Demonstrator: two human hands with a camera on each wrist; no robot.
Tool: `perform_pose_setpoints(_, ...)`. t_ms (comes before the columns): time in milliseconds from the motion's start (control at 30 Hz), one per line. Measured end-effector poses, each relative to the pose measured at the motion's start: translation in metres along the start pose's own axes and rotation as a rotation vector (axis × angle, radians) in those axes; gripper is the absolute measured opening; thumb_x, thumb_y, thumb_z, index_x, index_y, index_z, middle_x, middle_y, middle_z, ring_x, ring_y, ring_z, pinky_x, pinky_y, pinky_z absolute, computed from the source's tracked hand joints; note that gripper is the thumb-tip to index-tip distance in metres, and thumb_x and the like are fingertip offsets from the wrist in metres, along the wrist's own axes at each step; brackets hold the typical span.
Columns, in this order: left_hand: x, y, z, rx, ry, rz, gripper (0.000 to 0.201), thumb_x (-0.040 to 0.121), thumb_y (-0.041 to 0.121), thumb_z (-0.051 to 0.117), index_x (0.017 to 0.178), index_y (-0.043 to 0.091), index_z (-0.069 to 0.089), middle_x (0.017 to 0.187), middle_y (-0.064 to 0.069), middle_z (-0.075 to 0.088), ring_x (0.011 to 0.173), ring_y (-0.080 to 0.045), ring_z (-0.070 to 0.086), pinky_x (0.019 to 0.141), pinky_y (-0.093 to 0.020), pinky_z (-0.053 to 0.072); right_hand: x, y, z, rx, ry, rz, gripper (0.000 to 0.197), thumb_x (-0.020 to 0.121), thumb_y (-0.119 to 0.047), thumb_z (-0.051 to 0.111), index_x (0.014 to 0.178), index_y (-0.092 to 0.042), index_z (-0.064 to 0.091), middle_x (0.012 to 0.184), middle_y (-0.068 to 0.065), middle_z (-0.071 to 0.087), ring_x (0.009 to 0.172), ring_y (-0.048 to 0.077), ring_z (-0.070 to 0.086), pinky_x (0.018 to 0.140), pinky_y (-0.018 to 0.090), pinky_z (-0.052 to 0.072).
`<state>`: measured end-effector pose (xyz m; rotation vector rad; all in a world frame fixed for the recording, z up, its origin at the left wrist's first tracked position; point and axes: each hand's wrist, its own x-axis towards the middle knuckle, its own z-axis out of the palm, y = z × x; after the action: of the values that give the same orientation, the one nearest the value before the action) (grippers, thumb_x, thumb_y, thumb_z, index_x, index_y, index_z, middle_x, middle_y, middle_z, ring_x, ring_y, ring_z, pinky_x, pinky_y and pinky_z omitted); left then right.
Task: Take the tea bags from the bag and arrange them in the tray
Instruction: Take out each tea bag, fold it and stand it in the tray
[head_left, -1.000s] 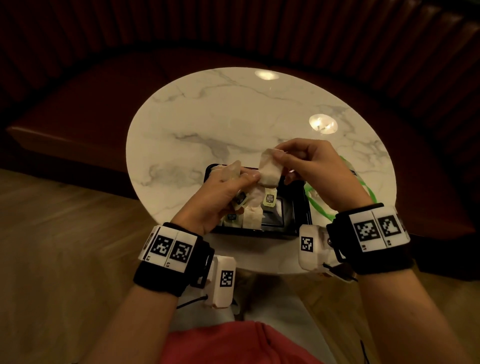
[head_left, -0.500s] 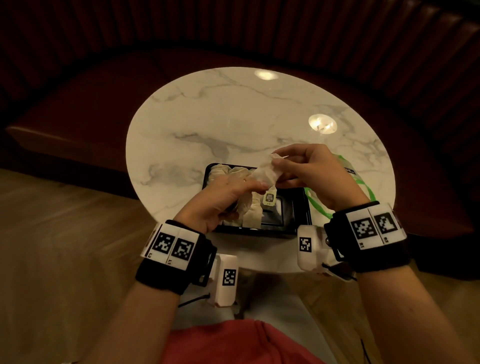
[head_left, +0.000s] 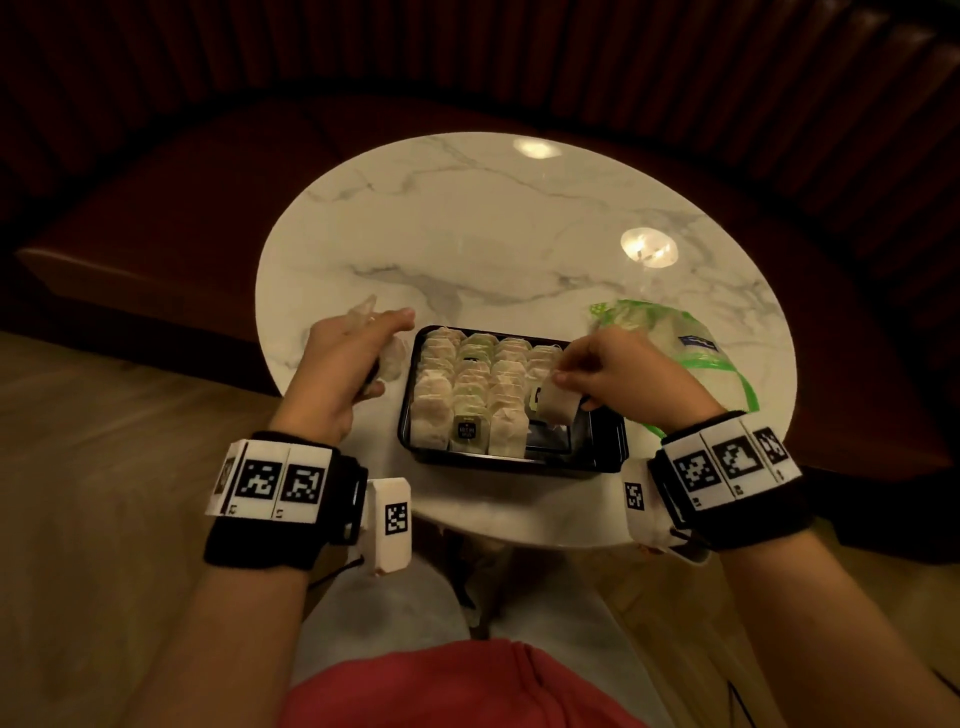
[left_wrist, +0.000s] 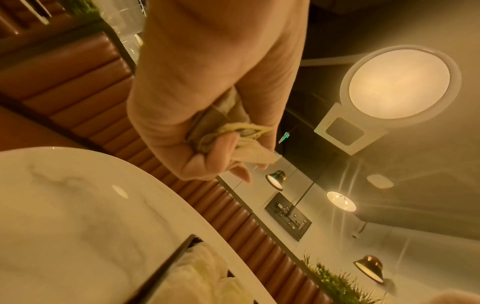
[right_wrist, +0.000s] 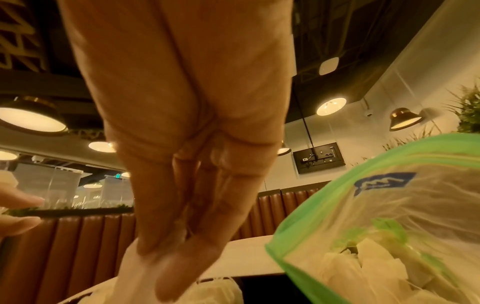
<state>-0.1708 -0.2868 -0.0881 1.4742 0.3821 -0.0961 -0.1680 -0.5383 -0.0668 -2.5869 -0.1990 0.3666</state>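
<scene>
My right hand (head_left: 618, 371) pinches a tea bag (head_left: 557, 405) over the tray's (head_left: 605, 452) right side. My left hand (head_left: 343, 364), curled, clutches tea bags (left_wrist: 233, 133) beside the tray's left edge.

Both hands (head_left: 343, 364) (head_left: 618, 374) curled, apart

Tag (head_left: 466, 431) print too small to read

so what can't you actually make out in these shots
- How many tea bags the left hand grips: fingers cover the bunch in both the left wrist and head views.
- Label print on the tray bags: too small in the head view.
- How many bags are left in the plastic bag: cut off by the edge in the right wrist view, right hand partly covers it in the head view.
</scene>
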Motion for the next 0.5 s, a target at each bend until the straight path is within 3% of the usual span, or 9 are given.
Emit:
perform_pose_setpoints(67, 0.003, -0.008, -0.002, 0.043, 0.001, -0.027, 0.016, 0.088, 0.026, 0.07, 0.081, 0.03, 0.056, 0.052, 0.003, 0.049, 0.047, -0.009, 0.041, 0.047, -0.02, 0.031, 0.005, -0.001, 0.006, -0.065, -0.063, 0.02, 0.012, 0.093, -0.012, 0.062, 0.097, -0.009, 0.073, 0.07, -0.011, 0.06, 0.056, 0.004, 0.059, 0.052, 0.009, 0.044)
perform_pose_setpoints(100, 0.005, -0.013, -0.002, 0.069, 0.001, -0.037, 0.015, 0.087, 0.026, 0.07, 0.079, 0.027, 0.058, 0.056, 0.001, 0.048, 0.05, -0.01, 0.041, 0.049, -0.021, 0.032, 0.008, -0.001, 0.009, -0.088, -0.082, 0.034, 0.012, 0.092, -0.012, 0.062, 0.097, -0.011, 0.074, 0.071, -0.009, 0.062, 0.057, 0.004, 0.058, 0.051, 0.008, 0.042)
perform_pose_setpoints(167, 0.007, -0.023, -0.002, 0.124, -0.002, -0.049, 0.014, 0.088, 0.026, 0.07, 0.079, 0.016, 0.063, 0.062, -0.004, 0.046, 0.053, -0.014, 0.04, 0.05, -0.022, 0.032, 0.015, 0.0, 0.015, -0.142, -0.099, 0.062, 0.014, 0.091, -0.014, 0.063, 0.098, -0.014, 0.075, 0.083, -0.003, 0.068, 0.072, 0.01, 0.061, 0.065, 0.017, 0.046)
perform_pose_setpoints(233, 0.012, -0.033, -0.001, 0.161, 0.01, -0.033, 0.015, 0.088, 0.023, 0.07, 0.08, 0.011, 0.064, 0.055, -0.002, 0.046, 0.049, -0.015, 0.039, 0.045, -0.02, 0.03, 0.023, 0.0, 0.019, -0.162, -0.113, 0.076, 0.017, 0.09, -0.014, 0.064, 0.101, -0.014, 0.076, 0.097, 0.003, 0.072, 0.088, 0.013, 0.062, 0.077, 0.023, 0.045)
perform_pose_setpoints(333, 0.018, -0.046, -0.002, 0.272, 0.025, -0.037, 0.019, 0.086, 0.024, 0.071, 0.076, 0.009, 0.066, 0.04, 0.01, 0.043, 0.044, -0.016, 0.037, 0.044, -0.02, 0.029, 0.03, -0.001, 0.025, -0.168, -0.097, 0.093, 0.019, 0.091, -0.013, 0.063, 0.105, -0.011, 0.075, 0.108, 0.007, 0.072, 0.1, 0.019, 0.063, 0.078, 0.022, 0.041)
perform_pose_setpoints(433, 0.023, -0.056, -0.004, 0.337, 0.014, -0.05, 0.023, 0.084, 0.026, 0.073, 0.084, 0.002, 0.071, 0.054, 0.002, 0.058, 0.058, -0.02, 0.051, 0.056, -0.027, 0.04, 0.035, 0.002, 0.029, -0.147, -0.046, 0.143, 0.02, 0.092, -0.009, 0.058, 0.106, -0.008, 0.073, 0.108, 0.012, 0.07, 0.097, 0.027, 0.066, 0.08, 0.028, 0.049)
perform_pose_setpoints(500, 0.024, -0.06, -0.004, 0.389, -0.021, -0.06, 0.019, 0.085, 0.025, 0.072, 0.082, 0.007, 0.072, 0.064, -0.005, 0.061, 0.061, -0.02, 0.052, 0.057, -0.026, 0.041, 0.035, 0.004, 0.031, -0.107, -0.011, 0.169, 0.023, 0.092, -0.004, 0.054, 0.108, -0.006, 0.07, 0.106, 0.016, 0.069, 0.092, 0.029, 0.067, 0.085, 0.036, 0.055)
